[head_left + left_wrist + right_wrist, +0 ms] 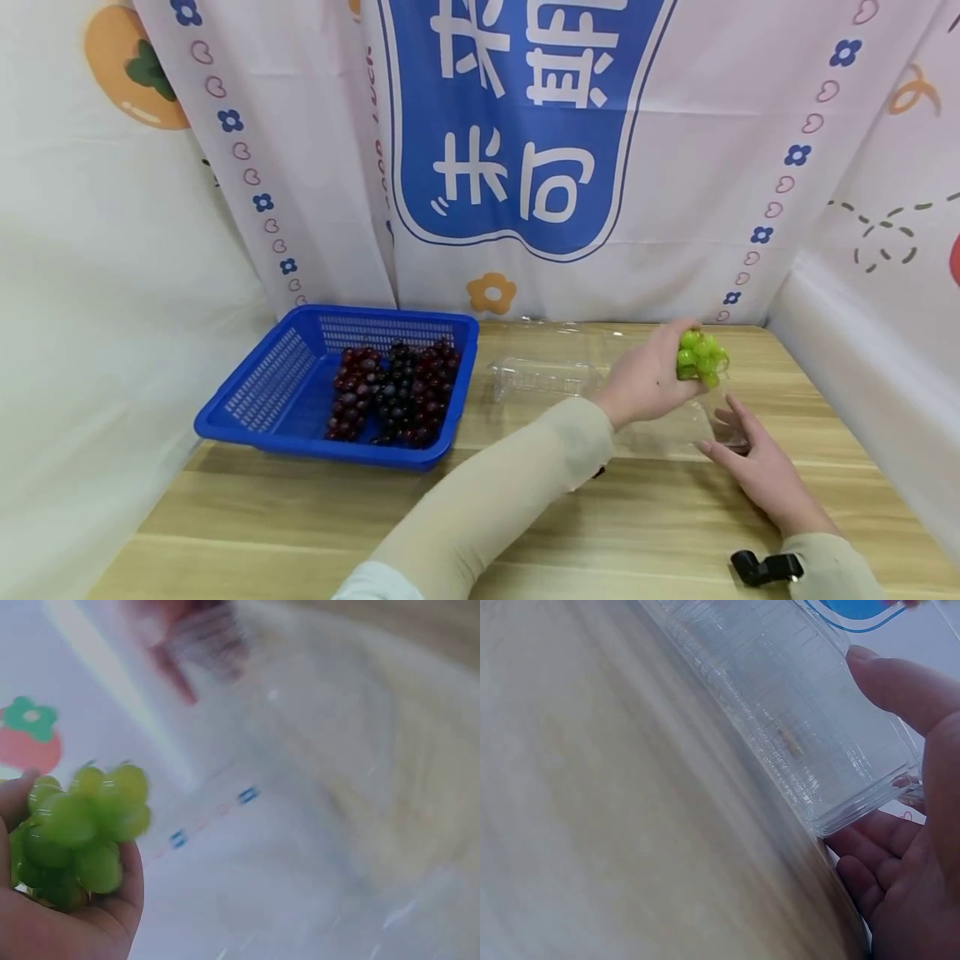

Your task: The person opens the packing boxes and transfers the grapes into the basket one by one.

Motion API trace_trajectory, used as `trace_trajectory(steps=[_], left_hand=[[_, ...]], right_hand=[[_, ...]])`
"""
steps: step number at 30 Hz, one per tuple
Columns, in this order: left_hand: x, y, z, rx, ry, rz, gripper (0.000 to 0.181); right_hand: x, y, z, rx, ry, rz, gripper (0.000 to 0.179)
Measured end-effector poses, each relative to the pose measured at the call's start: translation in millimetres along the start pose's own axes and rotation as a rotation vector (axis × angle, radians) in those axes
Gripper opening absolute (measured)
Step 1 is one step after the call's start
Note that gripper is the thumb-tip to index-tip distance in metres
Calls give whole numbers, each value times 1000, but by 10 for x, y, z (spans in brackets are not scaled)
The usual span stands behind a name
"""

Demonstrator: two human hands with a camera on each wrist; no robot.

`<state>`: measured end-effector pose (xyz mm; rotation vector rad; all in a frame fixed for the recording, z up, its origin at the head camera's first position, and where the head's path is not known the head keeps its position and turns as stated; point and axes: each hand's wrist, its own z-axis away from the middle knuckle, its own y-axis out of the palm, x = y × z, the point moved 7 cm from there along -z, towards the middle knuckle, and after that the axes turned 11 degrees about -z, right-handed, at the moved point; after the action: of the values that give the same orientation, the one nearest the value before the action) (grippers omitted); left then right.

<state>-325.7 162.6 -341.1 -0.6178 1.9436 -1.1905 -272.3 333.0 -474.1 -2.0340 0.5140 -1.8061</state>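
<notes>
In the head view my left hand (647, 379) grips a small bunch of green grapes (701, 357) above the right part of a clear plastic container (660, 437). The left wrist view shows the glossy grapes (82, 825) cupped between thumb and fingers. My right hand (765, 471) is at the container's right end. Up close in the right wrist view, its thumb lies along the side of the container (780, 727) and its fingers curl around the end corner. My left forearm crosses in front of part of the container.
A blue plastic basket (464, 375) stands at the left, holding bunches of dark red grapes (351, 400) and black grapes (396, 392). More clear plastic (543, 377) lies left of my left hand. Printed cloth walls (330, 167) enclose the wooden table (300, 533).
</notes>
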Motion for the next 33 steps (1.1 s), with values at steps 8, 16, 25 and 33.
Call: trace_trajectory(steps=[8,16,25,33], left_hand=[[150,-783,82,-37,-50,304,74],[795,-1436,216,-43,-95,270,59],[1703,-2010,501,-59,-257,-18,50],[2433,-2382,848,-61,-444,-31,59]], right_hand=[[44,-35,26,-13,-29,46,95],[41,16,30,15,-22,22,96],[21,8,15,14,-22,13,96],[41,4,19,13,-35,24,95]])
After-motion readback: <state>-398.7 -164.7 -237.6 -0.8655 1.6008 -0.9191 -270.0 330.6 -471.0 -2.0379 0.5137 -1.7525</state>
